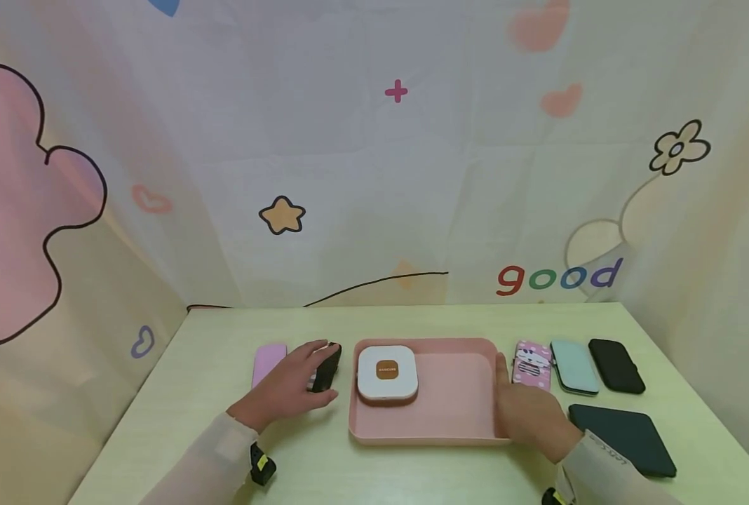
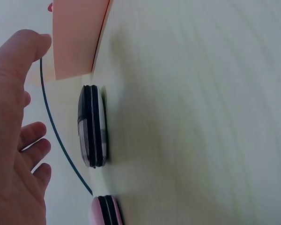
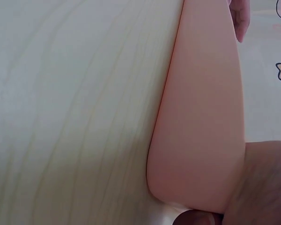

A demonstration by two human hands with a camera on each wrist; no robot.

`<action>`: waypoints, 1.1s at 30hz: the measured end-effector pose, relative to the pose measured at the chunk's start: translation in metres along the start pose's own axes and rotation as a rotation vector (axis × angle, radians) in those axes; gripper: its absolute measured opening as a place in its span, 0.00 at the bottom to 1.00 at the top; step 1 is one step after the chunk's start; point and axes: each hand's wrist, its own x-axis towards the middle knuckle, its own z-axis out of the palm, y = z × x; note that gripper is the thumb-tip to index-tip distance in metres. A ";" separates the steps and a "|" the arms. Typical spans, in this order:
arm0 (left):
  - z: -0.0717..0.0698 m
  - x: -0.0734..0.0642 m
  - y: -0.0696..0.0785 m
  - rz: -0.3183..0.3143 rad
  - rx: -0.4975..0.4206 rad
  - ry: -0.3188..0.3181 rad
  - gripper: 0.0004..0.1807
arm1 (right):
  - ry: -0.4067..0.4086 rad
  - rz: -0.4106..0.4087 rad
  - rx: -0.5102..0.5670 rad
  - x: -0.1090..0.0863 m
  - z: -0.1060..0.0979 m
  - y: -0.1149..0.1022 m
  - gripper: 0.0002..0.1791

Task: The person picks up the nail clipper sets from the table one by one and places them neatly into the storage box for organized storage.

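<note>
A: Where is the pink, rectangular tray with rounded corners (image 1: 456, 393)?
B: On the pale wood-grain table (image 1: 318, 473), in front of the person. Inside it, toward ten o'clock, sits a white rounded-square box with a brown label (image 1: 387, 372).
A: And the hands?
B: The right hand (image 1: 532, 415) grips the tray's rim at three o'clock, fingers closed around that end. The left hand (image 1: 286, 384) is loosely spread, holding nothing, above the black-and-white rounded case (image 2: 92, 126) at nine o'clock of the tray.
A: What lies farther out?
B: A lilac rounded case (image 1: 267, 366), further toward nine. Near three o'clock stand in line a pink cartoon-patterned case (image 1: 531, 365), a mint-green case (image 1: 574, 367) and a black oblong case (image 1: 617, 365). A larger dark, flat rectangular item (image 1: 627, 436) lies between three and four, beyond the right hand.
</note>
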 end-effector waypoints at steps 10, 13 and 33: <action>-0.002 0.003 -0.007 -0.044 0.006 -0.040 0.54 | 0.026 -0.008 -0.025 0.002 0.001 0.003 0.46; -0.001 0.004 -0.010 -0.065 0.003 -0.066 0.56 | 0.026 -0.008 -0.013 0.002 0.001 0.003 0.46; 0.003 0.017 -0.028 -0.131 0.009 -0.178 0.59 | 0.032 0.003 -0.009 0.002 0.004 0.002 0.47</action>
